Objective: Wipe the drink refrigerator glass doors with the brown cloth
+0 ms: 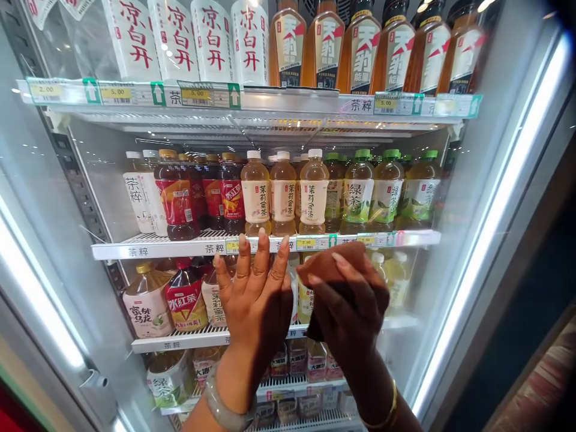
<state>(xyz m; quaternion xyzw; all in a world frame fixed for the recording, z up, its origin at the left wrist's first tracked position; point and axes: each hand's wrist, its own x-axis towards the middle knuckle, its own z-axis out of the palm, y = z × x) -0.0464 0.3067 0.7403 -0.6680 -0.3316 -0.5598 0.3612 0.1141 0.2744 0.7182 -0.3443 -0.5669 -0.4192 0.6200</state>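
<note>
My left hand (258,300) is raised with its fingers spread, palm facing the drinks cooler, and nothing in it. Its fingertips appear just below the front edge of the middle shelf (171,247); whether they touch anything I cannot tell. To its right, my right hand (360,306) grips a folded brown cloth (333,264), part of which hangs down dark below the fingers. Beyond the hands stand tea bottles with white caps (314,195), green-capped bottles (389,192) and red-labelled bottles (176,195). Both hands cover parts of the lower bottles.
Above, a shelf holds white water bottles (249,45) and amber bottles (326,45), with price tags (198,95) along its edge. Larger bottles (186,300) stand on the lower shelf. Light strips (490,240) run up both sides of the cooler.
</note>
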